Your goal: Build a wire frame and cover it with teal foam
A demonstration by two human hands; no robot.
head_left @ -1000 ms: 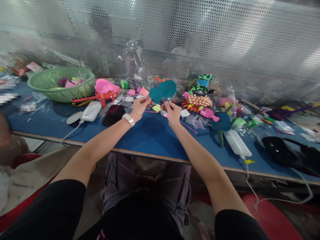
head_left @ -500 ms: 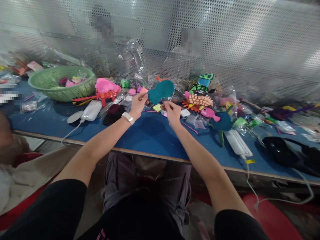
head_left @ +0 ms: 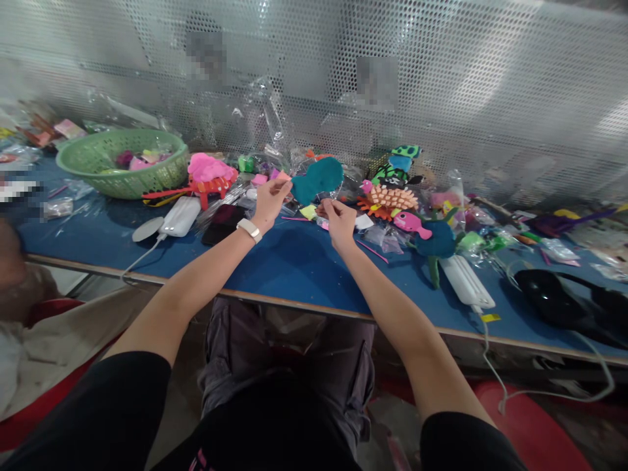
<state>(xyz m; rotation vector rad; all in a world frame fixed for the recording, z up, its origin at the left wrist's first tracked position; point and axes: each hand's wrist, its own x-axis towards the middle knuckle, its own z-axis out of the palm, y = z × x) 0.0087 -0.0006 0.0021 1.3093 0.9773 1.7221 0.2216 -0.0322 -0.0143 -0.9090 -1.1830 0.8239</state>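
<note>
A teal felt piece [head_left: 320, 179], two rounded lobes with a narrower waist, is held up above the table. Its left end is pinched between the thumb and fingers of my left hand [head_left: 269, 201], which wears a pale wristband [head_left: 250, 230]. Just below the felt's lower right edge, my right hand [head_left: 339, 219] has thumb and fingers pressed together. Whatever lies in that pinch is too small to make out. Under the felt lies a yellow scrap [head_left: 309, 212], and a pink stick [head_left: 371, 251] rests right of my right hand.
A green basket [head_left: 122, 180] with small coloured pieces stands left, beside a pink-and-red stuffed toy [head_left: 212, 173]. White power banks [head_left: 180, 216] and a dark phone [head_left: 223, 224] lie nearby. Several felt sea animals [head_left: 392, 197] and black headphones [head_left: 552, 294] are right. A perforated metal panel [head_left: 314, 78] rises behind.
</note>
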